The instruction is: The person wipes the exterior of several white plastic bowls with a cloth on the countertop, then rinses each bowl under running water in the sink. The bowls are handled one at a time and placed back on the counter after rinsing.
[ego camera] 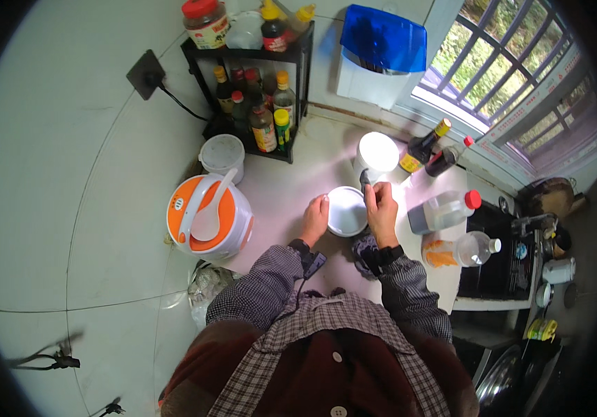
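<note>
In front of me on the light tabletop is a round white plastic container (347, 212) with a raised rim. My left hand (316, 220) grips its left edge. Over its right edge, my right hand (382, 212) pinches a small dark object (364, 178), which points away from me; its kind is hard to tell. Just beyond stands a white plastic bucket (376, 152), its top washed out by bright light. A crumpled grey-purple cloth (364, 255) lies beside my right wrist, partly hidden by it.
An orange-and-white rice cooker (241, 221) with a rice paddle (207, 221) stands left, before a lidded tub (223, 156). Behind is a black rack (293, 56) of condiment bottles. To the right are a red-capped jug (436, 212), a clear bottle (473, 250), sauce bottles (421, 151) and a stove (496, 260).
</note>
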A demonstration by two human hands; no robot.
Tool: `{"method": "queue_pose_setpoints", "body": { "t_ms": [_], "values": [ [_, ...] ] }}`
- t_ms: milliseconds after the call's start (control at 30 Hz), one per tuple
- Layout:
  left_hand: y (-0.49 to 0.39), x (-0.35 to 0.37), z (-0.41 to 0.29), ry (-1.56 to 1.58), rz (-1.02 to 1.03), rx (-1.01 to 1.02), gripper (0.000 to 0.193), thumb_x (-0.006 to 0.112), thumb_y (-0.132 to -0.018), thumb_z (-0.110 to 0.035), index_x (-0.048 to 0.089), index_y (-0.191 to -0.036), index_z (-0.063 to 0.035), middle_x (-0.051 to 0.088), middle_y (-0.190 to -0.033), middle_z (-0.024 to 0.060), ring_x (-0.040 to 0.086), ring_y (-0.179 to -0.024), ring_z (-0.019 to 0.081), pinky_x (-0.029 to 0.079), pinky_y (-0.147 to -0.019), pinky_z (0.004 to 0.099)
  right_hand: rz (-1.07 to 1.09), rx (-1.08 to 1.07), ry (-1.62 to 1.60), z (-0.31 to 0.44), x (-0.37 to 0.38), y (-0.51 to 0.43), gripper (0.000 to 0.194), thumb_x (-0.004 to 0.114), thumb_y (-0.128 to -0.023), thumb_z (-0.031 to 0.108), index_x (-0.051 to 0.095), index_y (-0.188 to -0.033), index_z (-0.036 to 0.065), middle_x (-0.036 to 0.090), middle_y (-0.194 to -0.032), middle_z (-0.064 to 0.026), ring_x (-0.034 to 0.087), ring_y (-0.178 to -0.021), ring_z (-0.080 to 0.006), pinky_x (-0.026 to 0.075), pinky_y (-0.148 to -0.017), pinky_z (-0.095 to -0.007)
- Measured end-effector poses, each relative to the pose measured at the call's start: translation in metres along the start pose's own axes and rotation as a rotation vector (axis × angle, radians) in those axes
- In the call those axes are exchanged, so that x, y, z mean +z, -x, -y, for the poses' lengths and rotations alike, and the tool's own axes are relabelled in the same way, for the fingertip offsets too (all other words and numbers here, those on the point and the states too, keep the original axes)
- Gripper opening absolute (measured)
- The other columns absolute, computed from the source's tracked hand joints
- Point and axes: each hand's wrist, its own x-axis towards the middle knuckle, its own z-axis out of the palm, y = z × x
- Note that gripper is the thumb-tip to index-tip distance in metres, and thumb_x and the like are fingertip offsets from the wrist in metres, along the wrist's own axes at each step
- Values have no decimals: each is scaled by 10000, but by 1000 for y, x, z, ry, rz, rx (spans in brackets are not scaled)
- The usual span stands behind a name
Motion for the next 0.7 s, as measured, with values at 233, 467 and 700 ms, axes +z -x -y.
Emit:
{"method": "queue_pose_setpoints", "body": {
  "t_ms": [233,467,700],
  "values": [
    [-2,1,6,62,18,-31,399,409,-984,-308,599,-1126,14,611,-1084,236,567,-1036,381,440,-904,424,146,-338,287,-18,38,24,155,661,-788,131,579,-905,69,631,-792,-124,617,-719,-317,504,-639,-402],
    [-9,-4,19,216,157,-35,450,376,-996,-350,560,-1213,-2,585,-1158,237,542,-1108,366,406,-962,392,209,-235,373,-19,57,9,121,645,-785,135,650,-863,43,622,-816,-162,611,-765,-345,497,-690,-414],
    [-4,-4,3,51,103,-38,463,320,-1008,-311,548,-1217,34,575,-1209,231,534,-1136,341,393,-993,373,500,-174,229,-12,45,17,160,585,-801,162,686,-836,43,641,-806,-202,619,-756,-376,494,-698,-448]
  ]
}}
